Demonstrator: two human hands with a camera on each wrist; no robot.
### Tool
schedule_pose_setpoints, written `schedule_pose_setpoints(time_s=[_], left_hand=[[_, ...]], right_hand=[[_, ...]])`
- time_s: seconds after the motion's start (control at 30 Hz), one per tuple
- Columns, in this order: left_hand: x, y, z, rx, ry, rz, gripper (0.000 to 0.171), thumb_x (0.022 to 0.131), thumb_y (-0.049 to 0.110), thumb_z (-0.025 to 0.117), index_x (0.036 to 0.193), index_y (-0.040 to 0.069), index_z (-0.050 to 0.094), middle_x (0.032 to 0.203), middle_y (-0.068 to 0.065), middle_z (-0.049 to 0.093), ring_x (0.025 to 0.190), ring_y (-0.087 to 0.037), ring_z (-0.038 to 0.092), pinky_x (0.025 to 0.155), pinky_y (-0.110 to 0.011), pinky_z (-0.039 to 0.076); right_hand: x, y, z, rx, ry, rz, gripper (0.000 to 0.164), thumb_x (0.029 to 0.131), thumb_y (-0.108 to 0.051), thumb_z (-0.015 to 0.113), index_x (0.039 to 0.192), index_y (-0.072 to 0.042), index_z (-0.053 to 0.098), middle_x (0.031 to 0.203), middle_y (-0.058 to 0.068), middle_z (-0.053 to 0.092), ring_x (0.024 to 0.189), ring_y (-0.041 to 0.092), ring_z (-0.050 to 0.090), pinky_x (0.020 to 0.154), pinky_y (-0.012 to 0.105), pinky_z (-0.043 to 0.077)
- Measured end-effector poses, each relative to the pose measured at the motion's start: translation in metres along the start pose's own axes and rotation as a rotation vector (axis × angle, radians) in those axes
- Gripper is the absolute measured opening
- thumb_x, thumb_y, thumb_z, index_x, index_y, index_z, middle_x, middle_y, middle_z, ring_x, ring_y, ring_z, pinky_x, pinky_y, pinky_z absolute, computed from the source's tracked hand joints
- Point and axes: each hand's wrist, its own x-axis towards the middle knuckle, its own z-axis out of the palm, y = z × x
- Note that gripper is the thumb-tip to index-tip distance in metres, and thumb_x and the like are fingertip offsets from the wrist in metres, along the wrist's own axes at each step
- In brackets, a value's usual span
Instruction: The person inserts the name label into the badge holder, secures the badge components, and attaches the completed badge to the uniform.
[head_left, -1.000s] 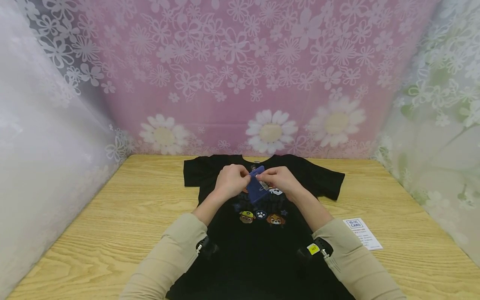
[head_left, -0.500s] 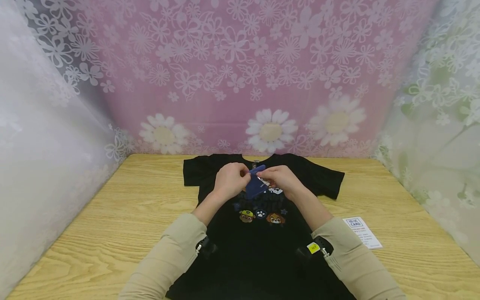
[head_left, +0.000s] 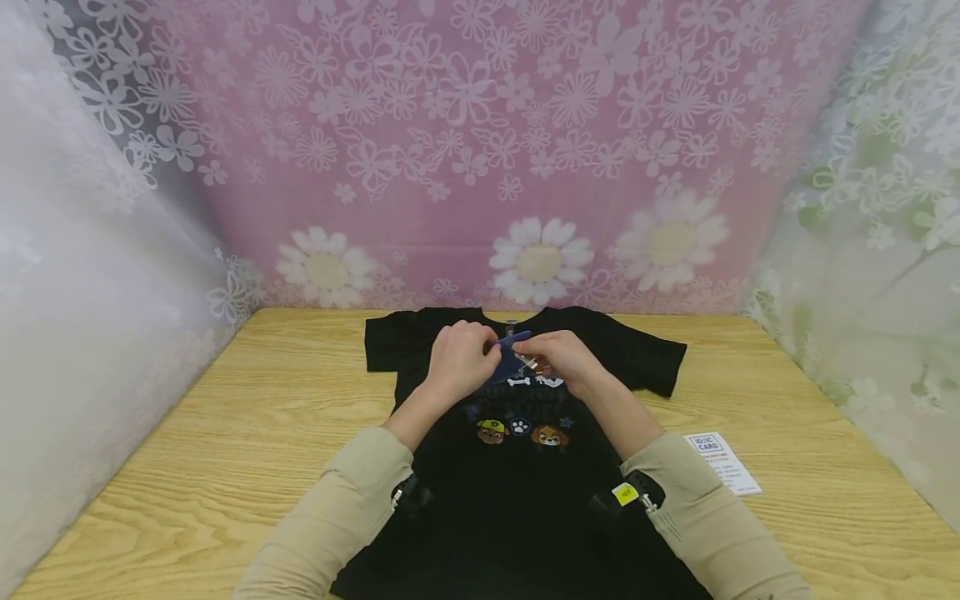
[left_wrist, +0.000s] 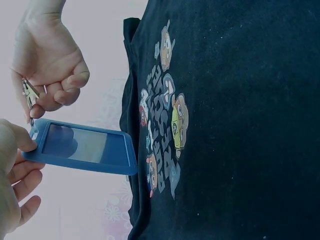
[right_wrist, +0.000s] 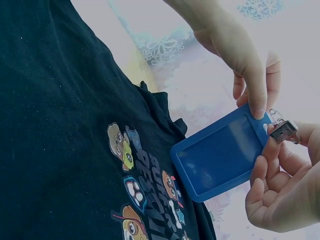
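Note:
My left hand (head_left: 461,358) pinches the slotted end of a blue ID badge holder (right_wrist: 220,155) between thumb and fingers. The holder's window faces the right wrist view, and its far end hangs over the printed chest of a black T-shirt (head_left: 517,517). My right hand (head_left: 562,358) pinches a metal badge clip (right_wrist: 284,131) beside that end. A thin wire loop on the clip reaches the holder's slot; whether it passes through cannot be told. In the left wrist view, the clip's metal jaws show under my right fingers.
The shirt lies spread on a wooden table (head_left: 300,400), collar away from me. A white printed card (head_left: 723,462) labelled "ID/IC CARD" lies to its right, near my right sleeve. Flowered curtains (head_left: 540,150) enclose the table at the back and both sides.
The badge holder has tilted, so the head view shows less of its face and more of the shirt print. Both hands stay nearly in place, still pinching the holder and the clip.

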Motion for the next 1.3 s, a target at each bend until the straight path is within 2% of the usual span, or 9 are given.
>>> schedule_pose_setpoints(time_s=[0.23, 0.43, 0.57, 0.77, 0.87, 0.97, 1.13, 1.3], left_hand=[[-0.0004, 0.0001, -0.0011, 0.017, 0.025, 0.039, 0.01, 0.083, 0.017, 0.066, 0.081, 0.01, 0.074, 0.071, 0.0, 0.066, 0.064, -0.017, 0.056, 0.06, -0.03, 0.044], [-0.0007, 0.0001, -0.002, 0.002, 0.005, 0.011, 0.011, 0.084, 0.018, 0.066, 0.083, 0.011, 0.074, 0.072, 0.0, 0.066, 0.064, -0.017, 0.055, 0.061, -0.03, 0.043], [-0.0006, -0.0001, -0.0023, -0.052, -0.04, -0.048, 0.012, 0.085, 0.018, 0.064, 0.086, 0.011, 0.073, 0.075, 0.0, 0.066, 0.064, -0.016, 0.054, 0.059, -0.028, 0.043], [0.0, 0.0008, -0.0028, -0.301, -0.166, -0.249, 0.015, 0.088, 0.017, 0.06, 0.093, 0.008, 0.071, 0.073, -0.001, 0.065, 0.05, -0.005, 0.056, 0.048, -0.022, 0.043], [0.0001, -0.0002, -0.001, -0.404, -0.179, -0.341, 0.016, 0.088, 0.018, 0.06, 0.093, 0.007, 0.071, 0.078, -0.003, 0.066, 0.052, -0.007, 0.056, 0.047, -0.023, 0.043], [0.0005, -0.0019, -0.0001, -0.472, -0.183, -0.403, 0.016, 0.088, 0.018, 0.062, 0.092, 0.006, 0.072, 0.08, -0.003, 0.066, 0.059, -0.012, 0.055, 0.051, -0.025, 0.043], [0.0014, -0.0046, -0.0016, -0.517, -0.236, -0.453, 0.016, 0.087, 0.019, 0.063, 0.09, 0.006, 0.073, 0.081, -0.003, 0.066, 0.065, -0.014, 0.058, 0.057, -0.027, 0.046], [0.0017, -0.0075, -0.0015, -0.517, -0.286, -0.456, 0.017, 0.088, 0.019, 0.062, 0.09, 0.006, 0.073, 0.081, -0.003, 0.067, 0.065, -0.014, 0.059, 0.06, -0.027, 0.047]], right_hand=[[0.0003, 0.0001, 0.0004, 0.034, -0.012, 0.039, 0.016, 0.087, -0.015, 0.063, 0.074, -0.008, 0.07, 0.064, -0.002, 0.057, 0.054, 0.011, 0.04, 0.055, 0.025, 0.036], [-0.0001, 0.0025, -0.0008, 0.024, -0.03, 0.023, 0.019, 0.088, -0.017, 0.062, 0.072, -0.012, 0.07, 0.065, -0.002, 0.053, 0.058, 0.013, 0.041, 0.057, 0.025, 0.037], [-0.001, 0.0053, -0.002, -0.008, -0.058, -0.015, 0.017, 0.089, -0.019, 0.062, 0.079, -0.008, 0.071, 0.069, -0.001, 0.049, 0.065, 0.014, 0.043, 0.058, 0.025, 0.037], [-0.0031, 0.0055, -0.0023, -0.078, -0.064, -0.062, 0.025, 0.091, -0.02, 0.06, 0.093, 0.003, 0.069, 0.074, 0.002, 0.049, 0.069, 0.015, 0.043, 0.064, 0.028, 0.039], [-0.0038, 0.0056, -0.0012, -0.136, -0.038, -0.076, 0.03, 0.091, -0.021, 0.059, 0.1, 0.007, 0.066, 0.08, 0.002, 0.053, 0.076, 0.017, 0.047, 0.073, 0.035, 0.043], [-0.0039, 0.0058, -0.0002, -0.17, -0.014, -0.083, 0.028, 0.09, -0.021, 0.06, 0.097, 0.005, 0.067, 0.084, 0.003, 0.057, 0.082, 0.019, 0.05, 0.08, 0.041, 0.045], [-0.0031, 0.0057, -0.0004, -0.182, 0.011, -0.08, 0.025, 0.089, -0.019, 0.061, 0.097, 0.004, 0.067, 0.088, 0.005, 0.061, 0.085, 0.022, 0.053, 0.085, 0.047, 0.045], [-0.0032, 0.005, -0.0006, -0.211, -0.01, -0.111, 0.026, 0.089, -0.018, 0.06, 0.098, 0.005, 0.067, 0.089, 0.005, 0.062, 0.085, 0.021, 0.054, 0.086, 0.048, 0.043]])
